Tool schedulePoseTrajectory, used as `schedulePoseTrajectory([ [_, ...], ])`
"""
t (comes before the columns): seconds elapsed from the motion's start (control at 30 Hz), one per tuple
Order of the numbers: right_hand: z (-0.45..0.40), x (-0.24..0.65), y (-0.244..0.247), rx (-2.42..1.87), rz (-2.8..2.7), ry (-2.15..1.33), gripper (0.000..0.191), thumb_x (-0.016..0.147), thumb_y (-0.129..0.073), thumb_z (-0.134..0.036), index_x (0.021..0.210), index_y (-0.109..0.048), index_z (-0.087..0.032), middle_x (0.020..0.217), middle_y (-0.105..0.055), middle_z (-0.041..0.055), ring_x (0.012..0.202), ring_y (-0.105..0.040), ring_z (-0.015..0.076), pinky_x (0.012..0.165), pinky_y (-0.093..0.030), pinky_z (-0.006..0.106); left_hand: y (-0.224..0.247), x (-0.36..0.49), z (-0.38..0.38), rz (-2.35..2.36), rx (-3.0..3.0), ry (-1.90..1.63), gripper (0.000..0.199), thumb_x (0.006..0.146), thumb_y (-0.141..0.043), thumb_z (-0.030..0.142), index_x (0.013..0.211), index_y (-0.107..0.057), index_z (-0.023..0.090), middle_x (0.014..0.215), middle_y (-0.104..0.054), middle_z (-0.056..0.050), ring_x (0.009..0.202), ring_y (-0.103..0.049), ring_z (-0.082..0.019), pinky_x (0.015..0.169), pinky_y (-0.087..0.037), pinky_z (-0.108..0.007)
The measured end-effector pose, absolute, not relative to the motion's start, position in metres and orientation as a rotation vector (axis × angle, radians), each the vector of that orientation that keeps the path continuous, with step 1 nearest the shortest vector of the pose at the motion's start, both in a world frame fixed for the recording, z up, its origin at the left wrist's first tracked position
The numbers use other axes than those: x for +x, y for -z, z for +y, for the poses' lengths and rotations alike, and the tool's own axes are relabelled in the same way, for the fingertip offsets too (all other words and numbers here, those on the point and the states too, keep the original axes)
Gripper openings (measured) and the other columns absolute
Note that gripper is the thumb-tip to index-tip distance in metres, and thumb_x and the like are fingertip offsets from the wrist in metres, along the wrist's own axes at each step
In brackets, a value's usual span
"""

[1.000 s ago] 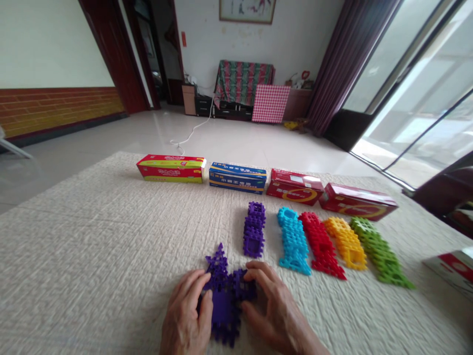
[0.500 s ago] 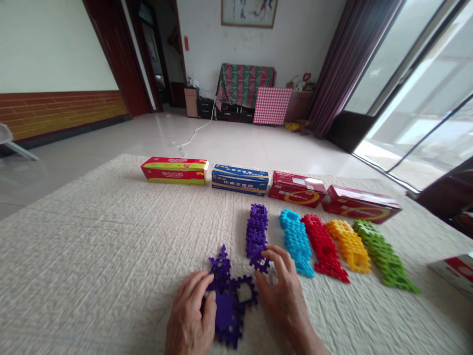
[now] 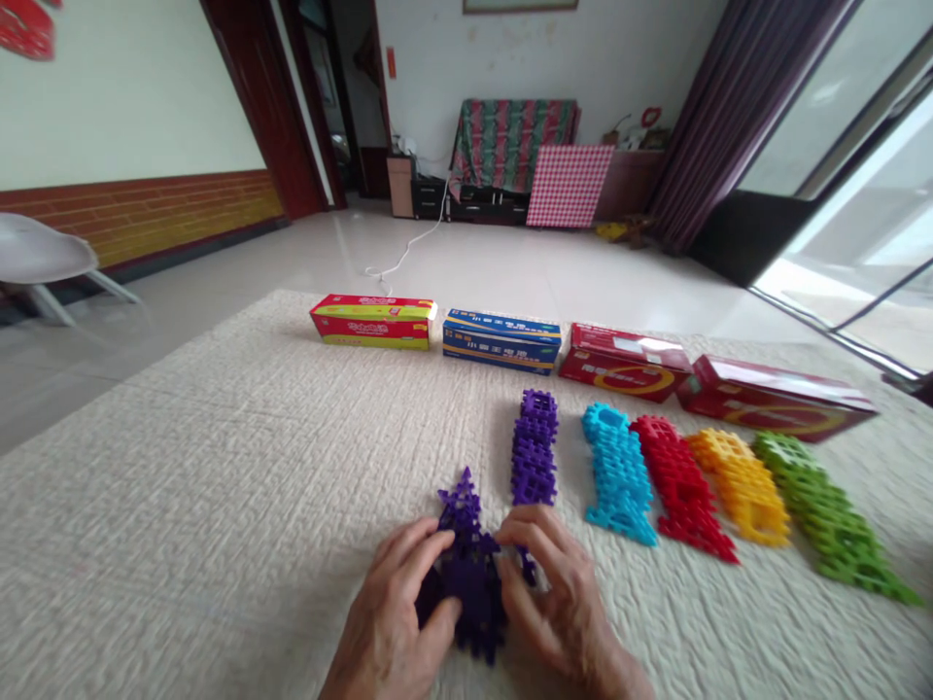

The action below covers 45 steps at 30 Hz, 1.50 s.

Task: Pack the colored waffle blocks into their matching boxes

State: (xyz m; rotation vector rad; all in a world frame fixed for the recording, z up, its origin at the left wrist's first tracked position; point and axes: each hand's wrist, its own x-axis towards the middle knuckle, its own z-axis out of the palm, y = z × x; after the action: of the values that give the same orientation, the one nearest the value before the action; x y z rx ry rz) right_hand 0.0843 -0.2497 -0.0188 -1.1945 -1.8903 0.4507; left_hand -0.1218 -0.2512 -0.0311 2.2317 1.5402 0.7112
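A purple assembly of toothed plastic building blocks (image 3: 477, 588) lies on the pale textured cover, with a pointed tip at its far end. My left hand (image 3: 400, 608) grips its left edge, thumb on top. At its right side, my right hand (image 3: 558, 598) has curled fingers and thumb closed against the blocks. Part of a purple block shows under those fingers; the rest is hidden. Just beyond the right hand runs a row of loose purple blocks (image 3: 535, 447), its near end partly covered by the hand.
Rows of light blue blocks (image 3: 619, 476), red blocks (image 3: 685, 491), yellow blocks (image 3: 742, 486) and green blocks (image 3: 835, 515) lie to the right. Behind stand a red-and-yellow box (image 3: 375, 323), a blue box (image 3: 501, 342) and two dark red boxes (image 3: 627, 365). A white chair (image 3: 44, 253) is far left.
My right hand has moved from the near end of the purple row to the right side of the assembly. My left hand stays on its left side. The view has swung leftward.
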Motion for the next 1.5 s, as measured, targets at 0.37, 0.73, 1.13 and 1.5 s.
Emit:
schedulePoseTrajectory([
  [0.37,-0.251,0.064,0.027,-1.316,-1.858,-0.482,0.029,0.078,-0.049,-0.006,0.102,-0.053,-0.022,0.103,-0.055,0.0055,0.096,-0.051,0.0211,0.084,-0.044,0.037,0.030,-0.110,-0.258,1.609,2.124,-0.469,0.058,0.065,-0.051,0.010,0.122,-0.059,0.014,0.147,-0.042,-0.013,0.135,-0.041,-0.029,0.110,-0.038,-0.047],
  [0.73,-0.249,0.065,0.030,-1.269,-1.840,-0.571,0.023,0.086,-0.044,-0.009,0.103,-0.053,-0.022,0.105,-0.058,0.0055,0.099,-0.054,0.0184,0.086,-0.046,0.033,0.027,-0.124,-0.257,1.580,2.214,-0.681,0.048,0.064,-0.054,0.010,0.111,-0.056,0.021,0.139,-0.050,-0.012,0.127,-0.051,-0.028,0.101,-0.049,-0.046],
  [1.13,-0.260,0.067,0.010,-1.110,-2.040,-0.653,0.052,0.069,-0.057,-0.008,0.117,-0.049,-0.025,0.130,-0.049,0.0054,0.123,-0.044,0.0233,0.106,-0.037,0.041,0.025,-0.119,-0.253,1.569,2.293,-0.879,0.050,0.065,-0.057,0.010,0.113,-0.053,0.023,0.114,-0.066,-0.009,0.112,-0.062,-0.027,0.092,-0.056,-0.043],
  [1.5,-0.247,0.102,0.026,-1.359,-1.904,-0.149,0.044,0.078,-0.057,-0.015,0.120,-0.049,-0.023,0.126,-0.052,0.0108,0.118,-0.049,0.0269,0.096,-0.044,0.048,0.030,-0.127,-0.246,1.675,2.183,-0.915,0.053,0.082,-0.056,0.023,0.133,-0.047,0.020,0.126,-0.062,-0.011,0.116,-0.060,-0.024,0.095,-0.053,-0.038],
])
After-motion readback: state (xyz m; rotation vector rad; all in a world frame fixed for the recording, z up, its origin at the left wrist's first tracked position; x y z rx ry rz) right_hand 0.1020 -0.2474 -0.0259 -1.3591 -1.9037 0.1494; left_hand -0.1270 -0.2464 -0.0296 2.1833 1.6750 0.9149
